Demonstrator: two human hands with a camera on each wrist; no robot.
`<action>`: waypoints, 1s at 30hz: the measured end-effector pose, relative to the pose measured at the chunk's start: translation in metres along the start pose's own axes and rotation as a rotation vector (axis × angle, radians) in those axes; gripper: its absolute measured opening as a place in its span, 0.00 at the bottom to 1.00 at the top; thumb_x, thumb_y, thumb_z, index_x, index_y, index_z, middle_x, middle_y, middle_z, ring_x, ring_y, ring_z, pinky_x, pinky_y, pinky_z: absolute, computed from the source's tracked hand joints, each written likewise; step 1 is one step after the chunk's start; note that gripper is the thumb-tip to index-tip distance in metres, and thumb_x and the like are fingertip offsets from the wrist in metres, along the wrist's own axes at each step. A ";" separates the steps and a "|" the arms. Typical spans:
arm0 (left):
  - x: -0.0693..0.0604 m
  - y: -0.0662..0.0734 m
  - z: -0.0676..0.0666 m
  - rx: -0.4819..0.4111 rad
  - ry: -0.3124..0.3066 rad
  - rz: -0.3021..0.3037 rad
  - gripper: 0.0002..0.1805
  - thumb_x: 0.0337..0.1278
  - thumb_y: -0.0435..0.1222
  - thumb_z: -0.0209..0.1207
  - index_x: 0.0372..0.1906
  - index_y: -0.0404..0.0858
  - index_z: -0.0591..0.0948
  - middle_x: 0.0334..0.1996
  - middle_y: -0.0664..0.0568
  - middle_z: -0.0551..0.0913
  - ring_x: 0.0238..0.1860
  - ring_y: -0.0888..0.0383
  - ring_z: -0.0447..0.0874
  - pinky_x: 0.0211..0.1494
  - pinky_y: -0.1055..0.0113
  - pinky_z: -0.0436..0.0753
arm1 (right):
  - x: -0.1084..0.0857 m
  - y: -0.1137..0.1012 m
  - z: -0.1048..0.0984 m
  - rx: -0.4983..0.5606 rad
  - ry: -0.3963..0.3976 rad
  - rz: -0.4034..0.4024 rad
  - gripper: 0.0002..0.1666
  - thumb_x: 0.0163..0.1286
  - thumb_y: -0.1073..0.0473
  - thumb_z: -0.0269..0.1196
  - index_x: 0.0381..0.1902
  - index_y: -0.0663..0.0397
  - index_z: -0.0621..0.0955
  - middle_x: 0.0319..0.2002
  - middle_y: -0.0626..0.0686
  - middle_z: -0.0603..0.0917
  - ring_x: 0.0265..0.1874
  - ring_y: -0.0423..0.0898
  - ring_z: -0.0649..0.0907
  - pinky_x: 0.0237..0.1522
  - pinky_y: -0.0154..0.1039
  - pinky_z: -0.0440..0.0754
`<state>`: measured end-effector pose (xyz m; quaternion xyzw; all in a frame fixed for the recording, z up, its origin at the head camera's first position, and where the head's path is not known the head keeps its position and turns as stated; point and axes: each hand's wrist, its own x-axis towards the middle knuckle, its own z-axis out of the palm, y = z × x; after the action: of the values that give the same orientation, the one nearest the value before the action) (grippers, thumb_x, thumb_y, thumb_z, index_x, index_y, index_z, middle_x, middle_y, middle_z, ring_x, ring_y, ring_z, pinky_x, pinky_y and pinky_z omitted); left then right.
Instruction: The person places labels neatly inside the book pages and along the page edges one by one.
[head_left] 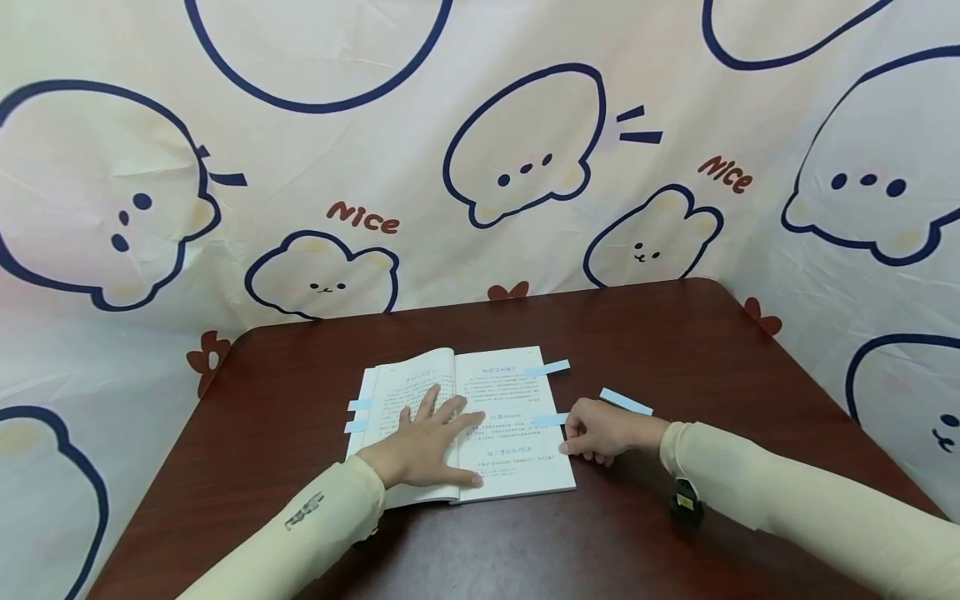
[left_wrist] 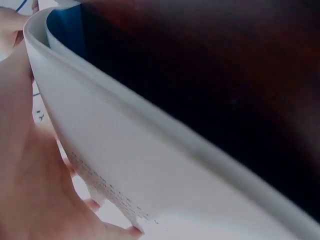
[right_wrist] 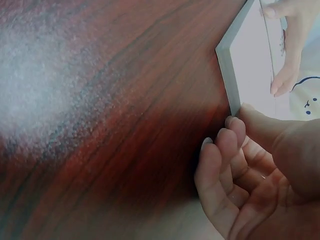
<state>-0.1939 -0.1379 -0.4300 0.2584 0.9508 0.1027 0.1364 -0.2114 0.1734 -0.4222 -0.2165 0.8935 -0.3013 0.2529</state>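
An open book with printed pages lies on the dark wooden table. My left hand rests across the middle of it, fingers spread over both pages. At the book's right edge my right hand pinches the page edge, thumb on top and the other fingers curled below; the right wrist view shows the thumb at the side of the book. Just above that hand a light blue sticky tab sticks out, with another blue tab higher up. Two blue tabs jut from the left side.
A light blue strip lies on the table behind my right wrist. The table has rounded far corners and meets a cloth backdrop with cartoon drawings. A small dark device is on my right wrist.
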 end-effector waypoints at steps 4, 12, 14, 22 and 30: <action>-0.004 -0.006 -0.004 -0.045 0.011 0.023 0.45 0.57 0.70 0.57 0.77 0.60 0.64 0.81 0.50 0.56 0.83 0.35 0.35 0.71 0.22 0.50 | 0.002 -0.001 0.001 -0.006 -0.002 0.012 0.19 0.70 0.58 0.67 0.19 0.59 0.80 0.14 0.48 0.77 0.11 0.41 0.74 0.16 0.34 0.78; -0.015 -0.021 -0.020 -0.324 -0.024 0.089 0.32 0.75 0.39 0.46 0.80 0.57 0.58 0.83 0.49 0.48 0.84 0.40 0.31 0.77 0.29 0.39 | 0.001 -0.002 0.003 -0.007 0.011 0.030 0.20 0.70 0.58 0.67 0.18 0.58 0.79 0.14 0.48 0.76 0.11 0.41 0.74 0.16 0.34 0.77; -0.017 -0.025 -0.022 -0.368 -0.021 0.107 0.37 0.70 0.30 0.46 0.81 0.55 0.57 0.83 0.48 0.47 0.84 0.40 0.32 0.78 0.31 0.39 | 0.001 -0.002 0.003 -0.005 0.014 0.031 0.20 0.70 0.58 0.68 0.18 0.58 0.79 0.14 0.48 0.76 0.11 0.41 0.74 0.15 0.34 0.77; -0.027 -0.030 -0.019 -0.318 0.088 0.151 0.40 0.67 0.23 0.48 0.80 0.51 0.59 0.82 0.41 0.49 0.83 0.35 0.34 0.79 0.33 0.41 | 0.001 -0.002 0.002 -0.010 0.011 0.020 0.20 0.70 0.57 0.67 0.18 0.58 0.79 0.14 0.48 0.76 0.11 0.41 0.74 0.16 0.34 0.77; -0.037 -0.031 -0.013 -0.061 0.454 0.002 0.52 0.53 0.46 0.73 0.80 0.53 0.56 0.83 0.39 0.40 0.82 0.33 0.31 0.77 0.30 0.46 | 0.001 -0.003 0.001 -0.010 0.012 0.030 0.19 0.70 0.58 0.67 0.19 0.58 0.79 0.14 0.49 0.76 0.11 0.41 0.74 0.16 0.34 0.76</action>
<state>-0.1817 -0.1848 -0.4184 0.2253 0.9534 0.1870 -0.0734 -0.2107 0.1704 -0.4208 -0.2025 0.8997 -0.2944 0.2509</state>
